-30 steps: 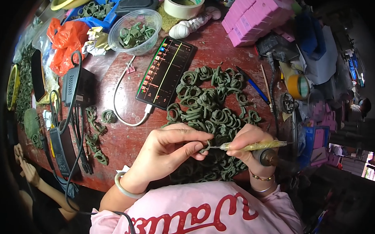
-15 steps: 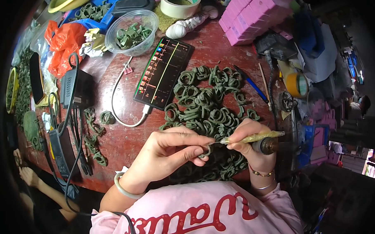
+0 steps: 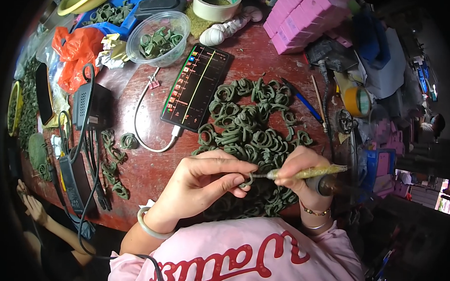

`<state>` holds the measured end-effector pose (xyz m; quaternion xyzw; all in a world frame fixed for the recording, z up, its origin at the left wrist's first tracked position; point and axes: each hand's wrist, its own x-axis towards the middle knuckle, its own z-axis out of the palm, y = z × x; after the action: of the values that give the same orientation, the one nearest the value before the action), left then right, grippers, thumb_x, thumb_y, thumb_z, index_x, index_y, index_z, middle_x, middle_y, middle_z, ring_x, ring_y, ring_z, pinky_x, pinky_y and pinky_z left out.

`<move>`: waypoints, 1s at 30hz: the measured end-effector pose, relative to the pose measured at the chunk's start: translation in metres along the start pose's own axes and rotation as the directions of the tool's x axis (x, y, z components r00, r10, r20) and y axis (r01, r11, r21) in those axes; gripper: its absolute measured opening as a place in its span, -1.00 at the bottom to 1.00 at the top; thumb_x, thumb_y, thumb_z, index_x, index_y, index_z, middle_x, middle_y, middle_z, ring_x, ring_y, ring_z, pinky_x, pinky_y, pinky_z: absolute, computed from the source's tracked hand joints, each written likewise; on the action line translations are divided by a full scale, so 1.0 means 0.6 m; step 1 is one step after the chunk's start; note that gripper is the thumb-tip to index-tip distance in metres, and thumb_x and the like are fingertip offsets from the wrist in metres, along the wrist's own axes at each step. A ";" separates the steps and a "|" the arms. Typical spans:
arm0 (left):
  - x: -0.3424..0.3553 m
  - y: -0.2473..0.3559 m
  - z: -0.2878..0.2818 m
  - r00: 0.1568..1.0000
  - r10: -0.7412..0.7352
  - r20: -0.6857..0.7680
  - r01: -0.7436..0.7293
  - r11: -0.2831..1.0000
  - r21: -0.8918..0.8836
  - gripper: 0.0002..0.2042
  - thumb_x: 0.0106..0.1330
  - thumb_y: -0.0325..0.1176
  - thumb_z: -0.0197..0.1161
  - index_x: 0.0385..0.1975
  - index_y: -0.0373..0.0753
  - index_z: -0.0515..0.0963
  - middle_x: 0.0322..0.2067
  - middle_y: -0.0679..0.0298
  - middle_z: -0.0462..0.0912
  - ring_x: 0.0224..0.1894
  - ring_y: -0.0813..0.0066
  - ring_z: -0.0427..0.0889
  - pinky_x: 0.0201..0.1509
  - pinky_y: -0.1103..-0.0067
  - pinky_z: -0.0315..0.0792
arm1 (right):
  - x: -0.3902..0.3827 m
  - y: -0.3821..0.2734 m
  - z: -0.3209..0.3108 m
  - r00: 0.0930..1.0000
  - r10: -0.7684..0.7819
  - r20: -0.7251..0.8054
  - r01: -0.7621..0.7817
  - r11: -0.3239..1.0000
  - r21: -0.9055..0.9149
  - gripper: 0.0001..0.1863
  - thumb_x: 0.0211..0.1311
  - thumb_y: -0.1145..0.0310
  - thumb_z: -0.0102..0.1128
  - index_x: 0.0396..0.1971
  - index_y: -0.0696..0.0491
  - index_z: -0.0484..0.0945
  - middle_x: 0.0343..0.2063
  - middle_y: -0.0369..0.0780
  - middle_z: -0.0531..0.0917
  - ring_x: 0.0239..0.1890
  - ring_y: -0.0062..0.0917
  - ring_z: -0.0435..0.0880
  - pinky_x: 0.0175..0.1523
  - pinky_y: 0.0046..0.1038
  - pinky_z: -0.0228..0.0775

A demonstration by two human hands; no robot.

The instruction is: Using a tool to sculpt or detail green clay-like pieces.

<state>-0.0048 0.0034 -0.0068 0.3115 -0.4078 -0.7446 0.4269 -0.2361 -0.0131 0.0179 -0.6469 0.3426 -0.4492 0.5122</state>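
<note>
My left hand (image 3: 196,181) is closed, pinching a small dark green ring (image 3: 249,182) between thumb and fingers. In my right hand (image 3: 303,175) is a thin-tipped tool with a yellowish wrapped handle (image 3: 313,172), held like a pen. Its narrow metal tip points left and reaches the ring; whether it touches is too small to tell. Beneath and beyond both hands lies a heap of similar green rings (image 3: 245,116), partly hidden by my hands. Next to my right wrist is a blurred, dark cylindrical thing (image 3: 327,185) whose kind I cannot make out.
A phone (image 3: 196,87) with a white cable lies on the red table (image 3: 149,177). Around it are a clear tub of green pieces (image 3: 158,39), pink blocks (image 3: 308,22), a blue pen (image 3: 308,106), tape rolls and a black box (image 3: 92,106) with cords. Another person's hand (image 3: 34,208) shows lower left.
My right hand has shifted slightly right with the tool, showing more of its tip near the ring. My left hand and the ring stay nearly still.
</note>
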 end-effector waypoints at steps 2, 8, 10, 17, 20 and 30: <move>0.000 0.000 0.000 1.000 -0.007 0.003 0.007 1.000 0.018 -0.76 0.33 -0.63 0.19 -0.04 -0.40 0.61 -0.22 0.17 0.59 -0.26 0.52 0.69 -0.16 0.68 0.62 | -0.002 -0.012 -0.001 0.995 0.082 0.056 -0.085 0.995 0.054 -0.83 0.07 0.66 0.34 -0.30 0.20 0.64 -0.33 -0.17 0.69 -0.35 -0.52 0.62 -0.25 -0.54 0.43; -0.002 0.001 0.002 0.999 -0.032 -0.009 0.031 0.999 -0.023 -0.77 0.33 -0.63 0.19 -0.04 -0.41 0.61 -0.23 0.17 0.59 -0.26 0.52 0.69 -0.16 0.68 0.62 | 0.003 0.000 0.001 0.993 0.109 -0.040 -0.108 0.994 0.007 -0.88 0.09 0.62 0.35 -0.35 0.15 0.66 -0.37 -0.21 0.71 -0.36 -0.54 0.63 -0.25 -0.55 0.42; -0.001 0.001 0.002 1.000 -0.024 -0.009 0.024 1.000 -0.009 -0.77 0.33 -0.63 0.19 -0.04 -0.41 0.61 -0.23 0.17 0.59 -0.26 0.52 0.69 -0.16 0.68 0.62 | 0.001 -0.005 0.002 0.994 0.088 -0.065 -0.086 0.996 0.023 -0.89 0.09 0.61 0.35 -0.36 0.14 0.66 -0.38 -0.21 0.71 -0.36 -0.54 0.63 -0.25 -0.55 0.43; 0.000 0.003 0.005 0.999 -0.046 -0.015 0.046 0.999 -0.014 -0.78 0.33 -0.63 0.18 -0.06 -0.42 0.61 -0.23 0.16 0.59 -0.24 0.50 0.69 -0.16 0.66 0.63 | 0.002 -0.007 -0.002 0.979 0.199 -0.035 -0.198 0.979 0.039 -0.85 0.11 0.63 0.33 -0.29 0.18 0.63 -0.38 -0.21 0.69 -0.33 -0.58 0.64 -0.25 -0.57 0.43; 0.001 0.002 0.005 1.000 -0.029 0.012 0.030 0.995 -0.090 -0.77 0.34 -0.63 0.17 -0.02 -0.43 0.56 -0.22 0.16 0.59 -0.21 0.48 0.68 -0.16 0.64 0.63 | 0.004 0.003 -0.008 0.999 -0.023 0.025 0.025 0.997 -0.077 -0.87 0.17 0.57 0.32 -0.28 0.19 0.61 -0.35 -0.16 0.68 -0.38 -0.60 0.61 -0.32 -0.58 0.42; 0.007 0.002 -0.019 0.975 0.062 -0.212 -0.120 0.954 -0.273 -0.79 0.34 -0.56 0.19 -0.08 -0.37 0.42 -0.24 0.11 0.60 -0.24 0.39 0.66 -0.24 0.61 0.57 | -0.013 -0.008 0.004 0.978 -0.091 -0.189 0.025 0.944 -0.328 -0.70 0.24 0.42 0.30 -0.10 0.24 0.52 -0.38 -0.18 0.64 -0.51 -0.60 0.56 -0.41 -0.55 0.41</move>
<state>0.0028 -0.0043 -0.0118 0.3014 -0.2653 -0.7395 0.5402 -0.2368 -0.0044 0.0205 -0.6830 0.4424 -0.4652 0.3483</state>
